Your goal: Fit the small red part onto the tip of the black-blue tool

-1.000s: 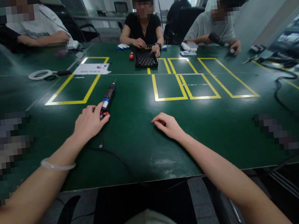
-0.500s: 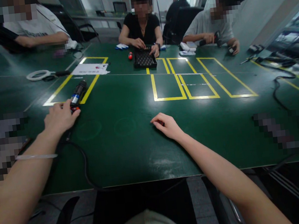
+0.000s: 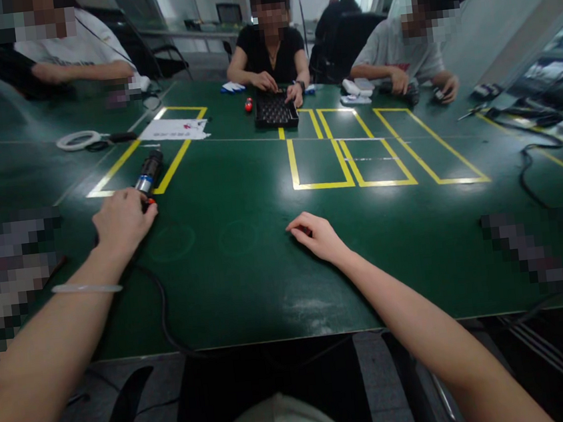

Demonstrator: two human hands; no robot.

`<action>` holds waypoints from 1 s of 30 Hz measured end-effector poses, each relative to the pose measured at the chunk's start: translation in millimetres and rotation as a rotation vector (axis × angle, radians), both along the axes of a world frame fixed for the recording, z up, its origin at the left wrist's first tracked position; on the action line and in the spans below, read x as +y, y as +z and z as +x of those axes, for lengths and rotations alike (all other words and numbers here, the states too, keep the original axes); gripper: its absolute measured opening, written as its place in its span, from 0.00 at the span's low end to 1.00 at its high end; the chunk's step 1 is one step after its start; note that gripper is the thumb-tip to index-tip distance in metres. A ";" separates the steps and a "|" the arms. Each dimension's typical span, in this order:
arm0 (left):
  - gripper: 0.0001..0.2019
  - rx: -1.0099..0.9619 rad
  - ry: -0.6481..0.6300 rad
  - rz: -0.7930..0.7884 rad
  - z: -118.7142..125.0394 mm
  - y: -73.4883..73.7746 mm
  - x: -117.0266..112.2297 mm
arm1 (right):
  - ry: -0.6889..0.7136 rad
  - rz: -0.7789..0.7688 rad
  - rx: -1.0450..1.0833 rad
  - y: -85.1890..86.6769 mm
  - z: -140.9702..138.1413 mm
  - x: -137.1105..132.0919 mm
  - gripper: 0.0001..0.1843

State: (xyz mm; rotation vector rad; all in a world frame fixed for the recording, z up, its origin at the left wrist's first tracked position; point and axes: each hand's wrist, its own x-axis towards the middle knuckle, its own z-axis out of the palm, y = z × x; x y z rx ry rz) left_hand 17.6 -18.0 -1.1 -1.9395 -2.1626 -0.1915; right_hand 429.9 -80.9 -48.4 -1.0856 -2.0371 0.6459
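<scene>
Basically, the L hand (image 3: 124,222) has its fingers clamped round the rear end of a blk electric screwdriver (image 3: 149,171) w/ a blue label, plus an orange-red patch by the thumb. Tool points fwd & slightly R from those fingers, over the near edge of a yellow tape rectangle (image 3: 120,162); can't tell if it's flat on the green worktop (image 3: 248,275) or a touch above. A blk cable (image 3: 163,311) runs back from below the L fingers to the near edge. White bracelet (image 3: 87,288) on that wrist. R hand (image 3: 317,237) rests on the worktop, well R of the tool, fingers loosely curled; can't tell if thumb & index meet, or if anything's inside. Beyond the L fingers, past the tool: a white printed sheet (image 3: 172,130), w/ a coiled white cable (image 3: 78,141) further L. Beyond the R fingers, a bit L: a blk compartment tray (image 3: 276,111), a co-worker's hands at it, & a small red item (image 3: 249,105) just L of the tray.
</scene>
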 end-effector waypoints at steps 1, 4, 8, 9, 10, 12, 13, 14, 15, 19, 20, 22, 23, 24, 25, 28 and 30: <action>0.25 -0.008 0.013 -0.004 0.7 0.5 0.7 | -0.001 -0.001 -0.001 0.2 0.1 -0.1 0.07; 0.27 -0.033 0.060 -0.030 2.0 3.2 2.3 | 0.002 -0.002 0.002 1.5 0.2 -0.1 0.07; 0.25 -0.132 0.027 0.093 16.2 7.8 4.5 | 0.000 -0.004 0.002 2.8 -0.2 0.2 0.07; 0.24 -0.226 -0.019 0.110 25.2 8.5 4.6 | 0.000 -0.004 0.002 3.0 -0.4 0.3 0.07; 0.24 -0.364 -0.079 0.091 36.9 9.0 4.2 | 0.000 -0.004 0.002 3.3 -0.5 0.3 0.07; 0.22 -0.715 -0.243 -0.051 66.7 9.3 0.8 | -0.002 -0.001 0.004 3.8 -0.6 0.0 0.07; 0.23 -0.876 -0.332 -0.139 83.6 9.3 -2.6 | -0.003 0.001 0.005 4.1 -0.6 -0.2 0.07; 0.23 -0.976 -0.405 -0.217 100.8 9.4 -7.0 | -0.001 0.003 0.010 4.4 -0.6 -0.6 0.07; 0.23 -1.020 -0.470 -0.285 117.3 9.7 -12.4 | 0.005 0.006 0.017 4.8 -0.6 -1.1 0.07; 0.28 -1.109 -0.671 -0.497 165.1 11.3 -34.5 | 0.065 -0.022 0.063 6.3 -2.2 -3.7 0.10; 0.29 -1.122 -0.709 -0.535 171.3 11.0 -38.5 | 0.081 -0.038 0.074 6.7 -3.2 -4.5 0.12; 0.31 -1.130 -0.774 -0.599 178.0 8.7 -43.8 | 0.110 -0.068 0.093 7.6 -6.1 -6.2 0.16; 0.31 -1.125 -0.802 -0.625 179.7 6.9 -45.6 | 0.126 -0.075 0.098 8.1 -7.8 -7.0 0.18; 0.31 -1.117 -0.825 -0.647 180.9 4.8 -47.2 | 0.141 -0.075 0.100 8.6 -9.6 -7.8 0.18; 0.32 -1.109 -0.844 -0.664 182.2 2.5 -48.8 | 0.155 -0.073 0.098 9.2 -11.4 -8.5 0.18; 0.33 -1.091 -0.879 -0.693 187.2 -2.9 -53.0 | 0.174 -0.061 0.086 10.6 -14.9 -10.0 0.11; 0.32 -1.075 -0.879 -0.692 188.2 -3.9 -51.6 | 0.168 -0.061 0.087 11.5 -15.1 -10.5 0.07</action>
